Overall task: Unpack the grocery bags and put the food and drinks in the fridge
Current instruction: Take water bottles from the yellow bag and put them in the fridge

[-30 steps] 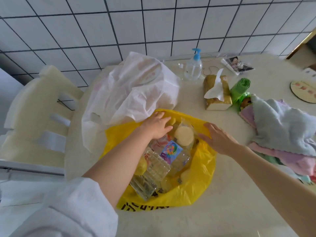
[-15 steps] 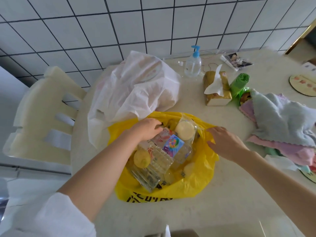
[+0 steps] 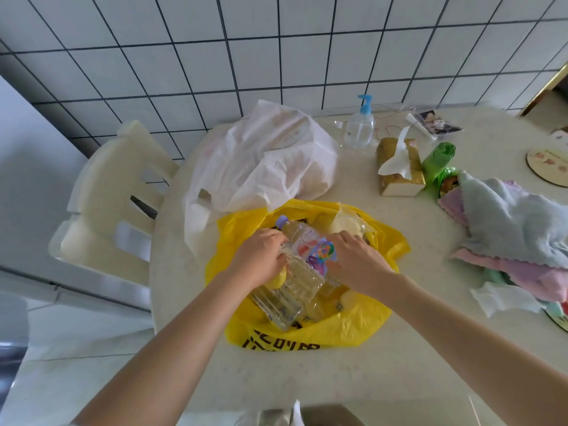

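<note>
An open yellow grocery bag (image 3: pixel 335 330) lies on the table's near part, full of clear drink bottles and yellow fruit. A bottle (image 3: pixel 304 244) with a purple cap and a bright label lies on top, and a second clear bottle (image 3: pixel 276 309) lies lower left. My left hand (image 3: pixel 261 256) grips the labelled bottle from its left side. My right hand (image 3: pixel 356 259) curls round the same bottle from the right. A pale round item in clear wrap (image 3: pixel 344 227) sits behind my right hand. A white bag (image 3: pixel 264 161) slumps behind the yellow one.
A pump bottle (image 3: pixel 359 126), a gold tissue box (image 3: pixel 399 167) and a green bag roll (image 3: pixel 438 161) stand at the back. Folded towels (image 3: pixel 516 229) pile at the right. A cream chair (image 3: pixel 113 198) stands left of the table (image 3: pixel 307 373). A tiled wall runs behind.
My right hand has left the bag's rim and moved in onto the labelled bottle. My left hand has slid down along the bottle, whose purple cap now shows.
</note>
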Motion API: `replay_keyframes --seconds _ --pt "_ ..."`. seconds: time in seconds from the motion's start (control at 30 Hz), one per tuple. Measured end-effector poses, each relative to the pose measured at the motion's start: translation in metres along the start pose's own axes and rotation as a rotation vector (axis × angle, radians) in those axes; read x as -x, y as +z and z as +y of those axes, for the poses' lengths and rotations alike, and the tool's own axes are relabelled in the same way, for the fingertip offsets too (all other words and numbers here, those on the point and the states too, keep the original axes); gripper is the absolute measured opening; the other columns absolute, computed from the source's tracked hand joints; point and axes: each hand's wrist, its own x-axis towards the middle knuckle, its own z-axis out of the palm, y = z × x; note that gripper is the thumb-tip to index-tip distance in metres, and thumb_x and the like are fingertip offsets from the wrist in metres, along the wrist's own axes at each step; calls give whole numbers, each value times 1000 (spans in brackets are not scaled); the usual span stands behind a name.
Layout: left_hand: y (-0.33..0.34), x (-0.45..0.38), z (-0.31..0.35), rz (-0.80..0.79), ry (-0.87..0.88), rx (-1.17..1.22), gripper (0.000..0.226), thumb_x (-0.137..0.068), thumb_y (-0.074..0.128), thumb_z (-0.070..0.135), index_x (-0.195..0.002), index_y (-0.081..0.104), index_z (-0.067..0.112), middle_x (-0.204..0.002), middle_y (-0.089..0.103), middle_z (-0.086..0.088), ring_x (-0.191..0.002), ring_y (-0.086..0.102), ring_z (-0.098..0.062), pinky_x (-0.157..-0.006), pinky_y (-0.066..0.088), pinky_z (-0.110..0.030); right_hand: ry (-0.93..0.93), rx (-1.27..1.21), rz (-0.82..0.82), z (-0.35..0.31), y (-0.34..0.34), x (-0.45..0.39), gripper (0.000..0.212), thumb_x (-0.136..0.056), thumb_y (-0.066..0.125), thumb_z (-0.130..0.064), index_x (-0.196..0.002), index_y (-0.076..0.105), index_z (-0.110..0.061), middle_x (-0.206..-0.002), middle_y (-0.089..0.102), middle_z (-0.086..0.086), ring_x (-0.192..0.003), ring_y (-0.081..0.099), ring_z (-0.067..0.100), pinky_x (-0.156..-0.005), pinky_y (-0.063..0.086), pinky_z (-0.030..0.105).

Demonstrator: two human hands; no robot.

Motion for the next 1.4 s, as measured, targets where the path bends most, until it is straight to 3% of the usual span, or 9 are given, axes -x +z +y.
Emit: replay_keyframes --seconds 0.23,0.53,0.67,0.8,0.87,0.97,1.2,1.4 --pt "3 0 -6 14 -316 43 36 -94 52 28 -126 56 12 -129 57 -6 -119 52 -27 -91 46 -39 99 -67 -121 -16 10 -27 57 -93 51 -43 -135 36 -9 -126 47 13 -113 51 33 -91 46 42" --pt "6 -36 -3 -190 -636 -80 83 -93 46 58 -148 19 3 -144 46 -17 -130 46 -37 -97 44 -43 167 -55 -178 -20 17 -53 72 -89 55 -50 -138 27 -6 -121 53 15 -108 57 34 -84 52 38" --pt "9 -53 -1 -217 -718 -123 91 -90 47 65 -150 9 8 -140 50 -14 -126 50 -36 -87 45 -40 158 -57 -197 -14 16 -56 76 -84 61 -55 -135 31 -8 -117 52 11 -102 59 30 -74 53 36" --pt "18 -60 2 -142 -713 -107 69 -89 51 59 -137 23 17 -132 55 -12 -119 54 -33 -79 43 -39 170 -114 -163 -6 13 -55 75 -80 64 -58 -127 38 -6 -114 55 10 -101 58 29 -71 46 33" --pt "20 -61 4 -129 -717 -85 76 -86 51 64 -142 21 21 -133 52 -13 -120 52 -32 -86 46 -41 183 -123 -131 -2 11 -52 74 -79 64 -59 -125 39 -7 -111 57 9 -99 59 27 -68 41 31" --pt "20 -66 13 -126 -719 -85 89 -83 52 68 -149 16 22 -136 44 -15 -124 47 -30 -88 46 -39 227 -188 -70 5 6 -45 75 -76 66 -59 -126 39 -9 -111 56 10 -99 58 29 -69 45 35" --pt "30 -77 35 -95 -644 95 79 -82 68 41 -143 24 17 -138 28 -19 -114 54 -37 -90 50 -43 296 -330 55 22 -12 -33 64 -73 67 -60 -114 45 -16 -95 61 3 -83 58 26 -65 46 34" --pt "34 -73 48 40 -358 336 66 -87 64 23 -144 30 21 -139 34 -17 -117 51 -34 -84 44 -34 425 -474 64 27 -17 -28 60 -76 70 -52 -117 47 -15 -94 58 0 -81 53 19 -64 41 29"
